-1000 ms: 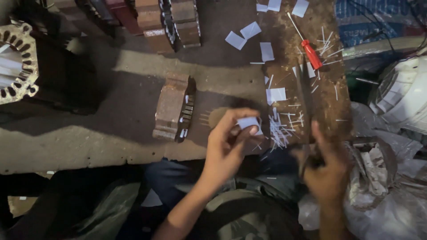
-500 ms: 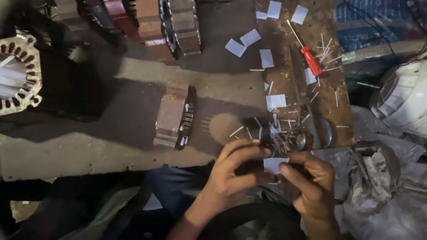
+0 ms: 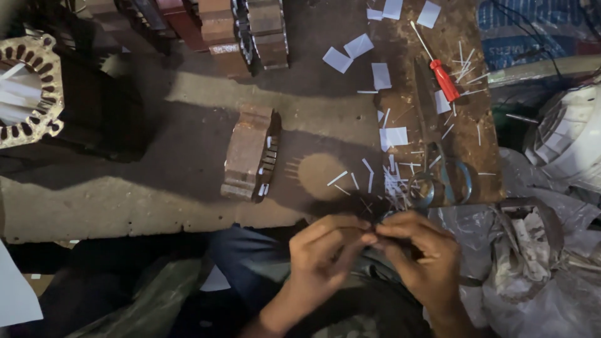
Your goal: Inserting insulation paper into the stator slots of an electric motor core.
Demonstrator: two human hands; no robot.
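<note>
The left hand [image 3: 325,253] and right hand [image 3: 422,256] were brought together low in the view, fingertips pinched and touching. What was held between them was hidden by the fingers and shadow, so the grip's content could not be told. Just above them, scissors [image 3: 441,169] and scattered paper strips [image 3: 391,181] lay on a brown board [image 3: 482,144], beside a red-handled screwdriver [image 3: 443,78].

Whatever the hands [image 3: 375,250] pinch is hidden, perhaps a paper slip.
</note>
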